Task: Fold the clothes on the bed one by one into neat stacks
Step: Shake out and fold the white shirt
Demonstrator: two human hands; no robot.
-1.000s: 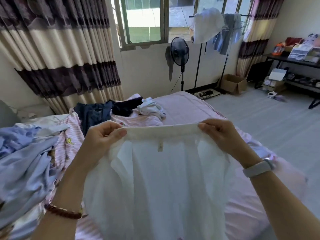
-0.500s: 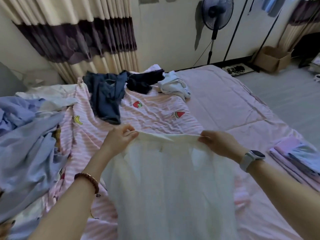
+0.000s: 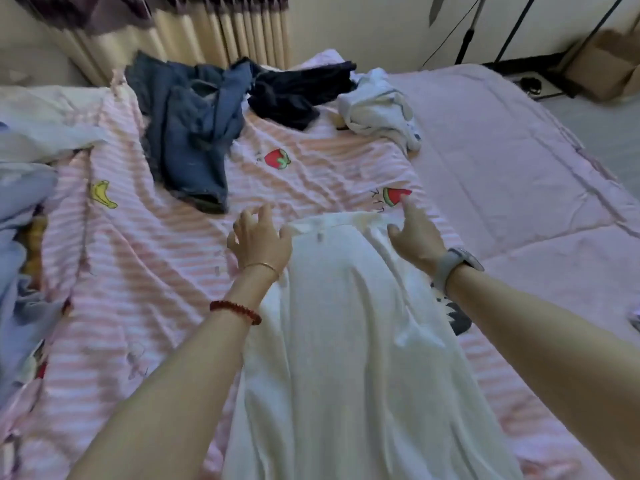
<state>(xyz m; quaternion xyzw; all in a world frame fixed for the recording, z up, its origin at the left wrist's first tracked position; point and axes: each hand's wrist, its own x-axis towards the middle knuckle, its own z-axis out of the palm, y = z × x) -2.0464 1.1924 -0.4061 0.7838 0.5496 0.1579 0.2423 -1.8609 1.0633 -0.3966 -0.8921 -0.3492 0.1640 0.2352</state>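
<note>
wall [image 3: 363, 26]: plain cream | curtain [image 3: 221, 32]: pleated beige with a dark band (top cut off) | cardboard box [image 3: 604, 65]: far right by the wall | floor [image 3: 606, 123]: pale | light: soft daylight

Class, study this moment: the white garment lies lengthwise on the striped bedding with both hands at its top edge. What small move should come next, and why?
Probably smooth it flat before folding. The white garment lies spread on the striped bedding but shows long wrinkles. The left hand and right hand sit open at its waistband, with no grip on the cloth, well placed to sweep outward and down.
</note>
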